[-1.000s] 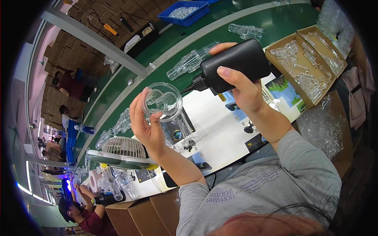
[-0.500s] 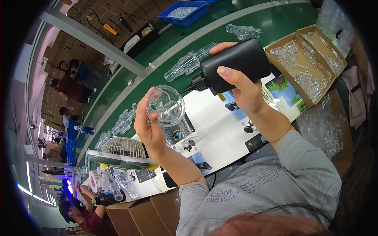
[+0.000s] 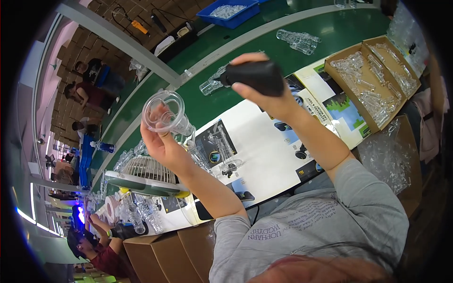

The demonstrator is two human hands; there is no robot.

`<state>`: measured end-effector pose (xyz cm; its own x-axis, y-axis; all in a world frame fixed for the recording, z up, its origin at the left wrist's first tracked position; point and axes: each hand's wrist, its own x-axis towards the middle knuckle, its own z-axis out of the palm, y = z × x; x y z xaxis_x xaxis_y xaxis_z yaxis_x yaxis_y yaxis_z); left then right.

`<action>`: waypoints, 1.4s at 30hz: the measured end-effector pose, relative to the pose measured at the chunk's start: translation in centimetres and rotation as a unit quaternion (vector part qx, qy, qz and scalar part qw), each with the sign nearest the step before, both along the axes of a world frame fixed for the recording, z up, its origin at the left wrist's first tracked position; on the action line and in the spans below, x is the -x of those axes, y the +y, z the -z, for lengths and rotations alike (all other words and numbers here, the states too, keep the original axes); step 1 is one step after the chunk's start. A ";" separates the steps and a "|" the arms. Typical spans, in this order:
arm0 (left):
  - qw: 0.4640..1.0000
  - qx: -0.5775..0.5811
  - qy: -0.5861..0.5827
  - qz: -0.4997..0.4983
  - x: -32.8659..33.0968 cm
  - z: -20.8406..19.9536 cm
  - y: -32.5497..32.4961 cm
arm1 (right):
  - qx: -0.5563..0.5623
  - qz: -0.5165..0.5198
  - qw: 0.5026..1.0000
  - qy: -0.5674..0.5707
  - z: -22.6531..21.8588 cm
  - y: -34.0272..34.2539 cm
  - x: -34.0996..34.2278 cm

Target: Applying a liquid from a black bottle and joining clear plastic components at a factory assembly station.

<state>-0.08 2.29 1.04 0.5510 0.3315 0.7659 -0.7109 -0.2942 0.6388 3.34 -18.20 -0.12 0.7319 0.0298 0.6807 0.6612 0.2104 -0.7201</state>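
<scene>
My left hand (image 3: 163, 150) is closed around a clear, cup-like piece (image 3: 175, 120) with a round rim, a narrower tail and fingers showing through its wall. A black squeeze bottle (image 3: 258, 78) is in my right hand (image 3: 271, 103), held up to the right of the clear piece and apart from it. The bottle is smeared by motion, and its thin tip cannot be made out. Just behind the bottle, a clear jointed fitting (image 3: 211, 86) lies on the green belt (image 3: 245, 42). Another clear piece (image 3: 222, 146) lies on the white printed board (image 3: 255, 141) below my hands.
A cardboard box (image 3: 342, 89) of small clear parts stands at the right, with a clear plastic bag (image 3: 389, 155) nearer me. A fan (image 3: 146, 172) is by my left forearm. Another clear fitting (image 3: 298, 41) and a blue bin (image 3: 227, 13) are farther back. Co-workers are at the left.
The black bottle has moved left and tilted, and its tip has come away from the clear piece. My left hand has carried the clear piece left and slightly up, turning it.
</scene>
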 end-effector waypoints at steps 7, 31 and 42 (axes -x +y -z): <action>0.999 0.042 0.028 -0.005 0.1 -0.2 0.4 | 0.412 0.086 0.900 -0.110 9.6 4.1 -4.9; 0.968 0.004 0.141 0.206 -0.8 1.4 -3.0 | 0.138 -0.177 0.974 0.022 4.2 3.4 -1.8; 0.990 -0.023 0.109 0.084 0.1 -0.2 -2.6 | -0.344 0.109 0.897 0.254 9.2 -10.0 -15.8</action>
<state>-0.19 -0.31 1.26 0.7493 0.1892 0.6347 -0.5988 -0.2160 0.7713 19.15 -28.24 -9.30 0.8902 -0.4515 0.0604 0.3643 0.6261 -0.6894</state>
